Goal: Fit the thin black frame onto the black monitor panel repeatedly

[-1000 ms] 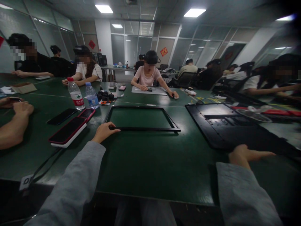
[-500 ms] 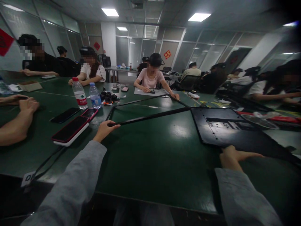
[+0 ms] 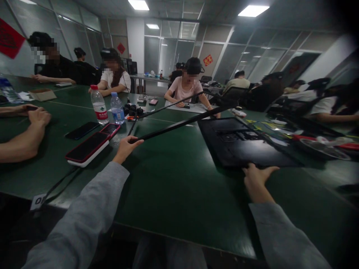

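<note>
A thin black frame [image 3: 179,123] slants up and to the right above the green table [image 3: 179,186]. My left hand [image 3: 126,148] is closed on its near left corner, thumb on top. The frame's far right end is raised. On the right lies a flat black panel [image 3: 246,149] with fittings in its recessed middle. My right hand [image 3: 257,178] is at the panel's near edge, thumb spread to the right and the other fingers hidden beneath it, so its grip is unclear.
Left of the frame are a red-capped bottle [image 3: 99,106], a blue-capped bottle [image 3: 117,110], a black phone [image 3: 82,130] and a red-edged device [image 3: 89,147]. Another person's hands [image 3: 39,116] rest at far left. A person in pink [image 3: 187,87] sits opposite. Cables [image 3: 260,127] lie right.
The black panel and my right hand have moved left. The frame's right end has risen off the table, while my left hand keeps its hold. The view has shifted slightly.
</note>
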Available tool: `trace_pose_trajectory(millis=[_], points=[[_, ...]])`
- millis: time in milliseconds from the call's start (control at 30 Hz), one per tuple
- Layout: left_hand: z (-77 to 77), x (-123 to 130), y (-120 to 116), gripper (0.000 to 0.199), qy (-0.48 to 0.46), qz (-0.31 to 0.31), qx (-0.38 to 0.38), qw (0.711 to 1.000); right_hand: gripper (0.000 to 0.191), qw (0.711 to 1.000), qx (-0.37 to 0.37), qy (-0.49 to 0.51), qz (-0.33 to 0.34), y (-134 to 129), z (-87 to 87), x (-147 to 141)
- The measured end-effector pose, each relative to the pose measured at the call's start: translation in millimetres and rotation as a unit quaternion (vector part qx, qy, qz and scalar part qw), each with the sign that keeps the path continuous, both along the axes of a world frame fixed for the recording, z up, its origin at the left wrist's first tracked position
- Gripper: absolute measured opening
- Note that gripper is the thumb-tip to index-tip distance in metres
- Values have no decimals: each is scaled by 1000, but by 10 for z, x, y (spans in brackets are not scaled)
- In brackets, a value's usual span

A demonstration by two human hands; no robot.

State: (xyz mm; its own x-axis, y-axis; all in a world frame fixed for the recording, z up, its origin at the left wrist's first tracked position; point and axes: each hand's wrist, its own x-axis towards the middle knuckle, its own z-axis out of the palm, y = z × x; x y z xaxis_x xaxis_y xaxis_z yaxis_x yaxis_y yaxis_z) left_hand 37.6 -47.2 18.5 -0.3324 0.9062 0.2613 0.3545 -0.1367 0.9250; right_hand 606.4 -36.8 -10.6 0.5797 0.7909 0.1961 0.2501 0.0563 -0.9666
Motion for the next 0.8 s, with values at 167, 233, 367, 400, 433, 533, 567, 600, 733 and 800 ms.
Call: trace_pose_trajectory(millis=[167,233,367,400,433,533,567,600,733,800], points=[[26,-3,5,55,36,14,0,999,124,990,-64,123,29,129,-28,-268],[37,-7,5,53,45,10,-4,999,117,984,-67,116,114,179,13,-381],[43,-15,-4,51,83,9,0,997,101,955,-93,98,265,315,113,-512],[43,-16,-9,51,94,9,3,996,94,955,-100,84,268,358,133,-525],[43,-16,-15,51,106,9,6,994,85,962,-97,60,249,399,151,-531],[56,-5,-38,52,148,3,4,989,54,990,-22,-1,142,482,212,-510],[64,4,-46,52,162,-3,2,987,50,992,6,7,129,486,239,-490],[74,15,-54,51,176,-12,1,984,51,990,24,31,139,478,268,-465],[110,65,-88,45,235,-49,10,971,63,966,2,100,238,407,343,-371],[118,62,-100,43,261,-58,14,964,54,975,-12,47,216,405,309,-360]])
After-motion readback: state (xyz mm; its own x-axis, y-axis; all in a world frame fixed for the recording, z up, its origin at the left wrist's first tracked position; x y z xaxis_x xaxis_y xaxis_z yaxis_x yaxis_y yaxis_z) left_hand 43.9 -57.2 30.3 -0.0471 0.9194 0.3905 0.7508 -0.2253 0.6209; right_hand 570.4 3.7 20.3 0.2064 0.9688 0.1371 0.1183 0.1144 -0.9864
